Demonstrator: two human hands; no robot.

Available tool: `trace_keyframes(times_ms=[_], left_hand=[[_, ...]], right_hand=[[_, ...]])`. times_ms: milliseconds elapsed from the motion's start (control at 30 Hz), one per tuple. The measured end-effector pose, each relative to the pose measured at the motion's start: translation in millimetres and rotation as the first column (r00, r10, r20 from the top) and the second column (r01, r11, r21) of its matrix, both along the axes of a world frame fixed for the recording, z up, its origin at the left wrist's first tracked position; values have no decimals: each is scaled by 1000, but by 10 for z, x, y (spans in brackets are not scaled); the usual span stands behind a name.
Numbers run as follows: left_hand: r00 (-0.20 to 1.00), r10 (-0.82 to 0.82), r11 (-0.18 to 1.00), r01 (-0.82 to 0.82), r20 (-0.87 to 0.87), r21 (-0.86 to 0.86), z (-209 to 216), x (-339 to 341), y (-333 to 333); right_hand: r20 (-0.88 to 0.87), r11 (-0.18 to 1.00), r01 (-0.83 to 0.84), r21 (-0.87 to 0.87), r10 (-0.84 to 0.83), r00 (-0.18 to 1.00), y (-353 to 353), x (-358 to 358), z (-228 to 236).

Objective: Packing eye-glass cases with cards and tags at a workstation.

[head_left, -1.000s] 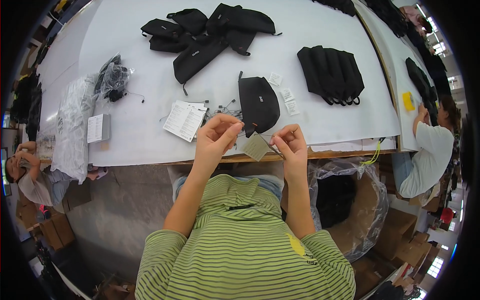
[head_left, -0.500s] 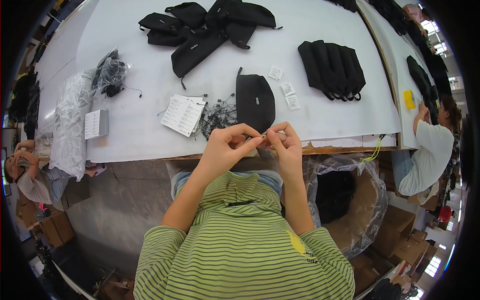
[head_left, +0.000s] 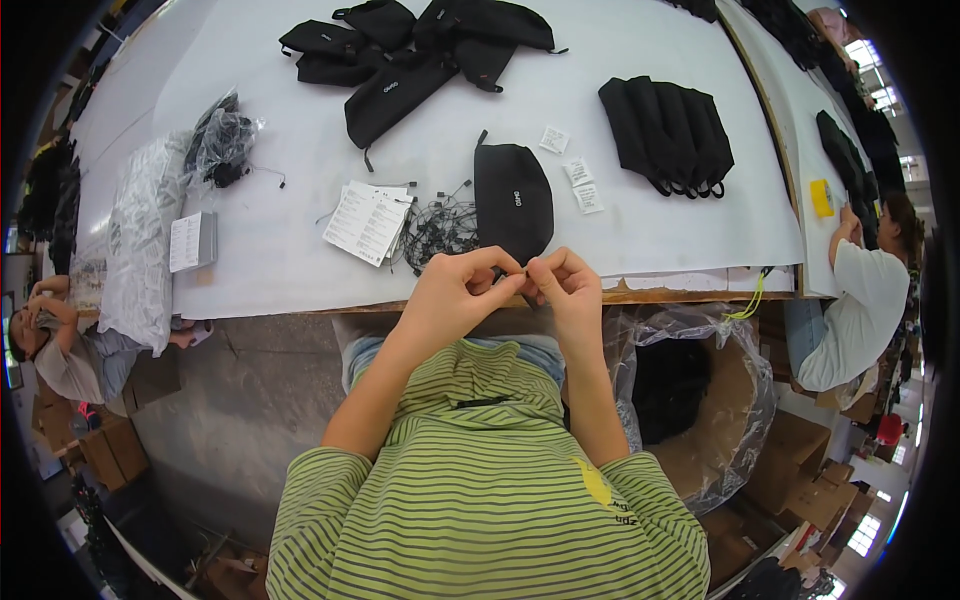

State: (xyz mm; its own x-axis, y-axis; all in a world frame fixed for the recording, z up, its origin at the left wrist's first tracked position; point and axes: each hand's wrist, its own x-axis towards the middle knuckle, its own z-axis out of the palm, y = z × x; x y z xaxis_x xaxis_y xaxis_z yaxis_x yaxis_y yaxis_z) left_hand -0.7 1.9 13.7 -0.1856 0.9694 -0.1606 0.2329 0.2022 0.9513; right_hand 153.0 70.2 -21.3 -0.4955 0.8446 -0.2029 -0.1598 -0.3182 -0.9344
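Note:
At the table's front edge my left hand point(head_left: 452, 295) and my right hand point(head_left: 568, 292) meet, each closed in a pinch. Their fingertips come together on something small and dark, mostly covered by the fingers. Just beyond them a black fabric pouch point(head_left: 513, 195) lies with its near end by my fingertips; whether it is joined to what I pinch is hidden. Left of the pouch is a tangle of thin black strings point(head_left: 440, 232) with small tips. Beside that lies a stack of white printed cards point(head_left: 365, 222).
Black pouches lie in a pile point(head_left: 400, 90) at the back and in an overlapping row point(head_left: 668, 135) at the right. Small white packets point(head_left: 580, 185) sit between. Clear plastic bags point(head_left: 145, 240) are at the left. A plastic-lined box point(head_left: 690, 400) stands below the table's right end.
My hands keep pinching at the same spot, with only a slight shift of the fingers. The things on the table appear a little higher in the picture.

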Motion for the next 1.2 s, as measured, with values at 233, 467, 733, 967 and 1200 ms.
trace_keyframes(times_ms=[233, 467, 733, 967, 1200], left_hand=[[1000, -4, 999, 5, 21, -40, 14, -12, -7], [998, -48, 997, 46, 34, 61, 10, 15, -18], [911, -182, 867, 326, -370, 376, -94, 339, -107], [848, -178, 823, 406, -499, 397, -98, 256, -43], [783, -331, 731, 566, -526, 382, -76, 331, -34]], right_hand=[[-3, 990, -113, 88, 114, 994, 38, 119, 61], [-140, 959, -283, 15, 283, 949, 55, 194, 89], [556, 434, -431, 791, -214, 804, 349, -254, 5], [790, 597, -541, 592, -297, 537, 495, -93, -214], [747, 352, -673, 650, -455, 484, 336, -181, -396]])
